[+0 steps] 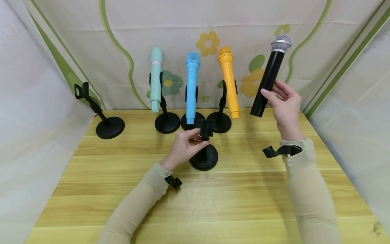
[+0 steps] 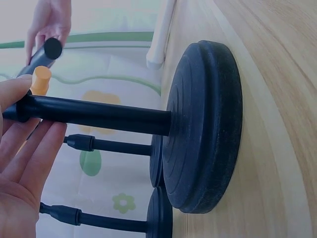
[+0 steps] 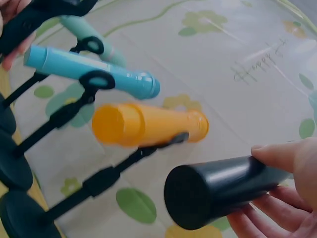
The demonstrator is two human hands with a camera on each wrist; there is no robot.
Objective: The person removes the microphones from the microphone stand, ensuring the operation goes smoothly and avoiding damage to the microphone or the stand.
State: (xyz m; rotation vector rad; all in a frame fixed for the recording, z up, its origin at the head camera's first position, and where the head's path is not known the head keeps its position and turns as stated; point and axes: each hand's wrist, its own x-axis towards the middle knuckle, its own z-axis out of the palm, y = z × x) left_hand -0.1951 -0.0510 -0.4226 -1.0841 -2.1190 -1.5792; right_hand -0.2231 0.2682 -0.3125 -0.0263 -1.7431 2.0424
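My right hand [image 1: 286, 110] holds a black microphone [image 1: 268, 76] with a silver mesh head up in the air, tilted, its flat tail end [image 3: 185, 197] towards the right wrist camera. With thumb and fingers, my left hand [image 1: 180, 149] grips a black microphone stand [image 2: 109, 115] just below its clip [image 1: 207, 128]. That stand's round base [image 1: 203, 161] is on the wooden table, and its clip holds no microphone. Behind it, a mint green microphone [image 1: 156, 79], a blue microphone [image 1: 192, 88] and an orange microphone [image 1: 229, 83] lean in the clips of three similar stands.
At the table's far left stands another black stand [image 1: 110, 127] with a bare clip. The wooden table [image 1: 213, 206] meets a flower-patterned curtain [image 1: 179, 37] at the back, and white cloth [image 1: 39, 101] hangs at both sides.
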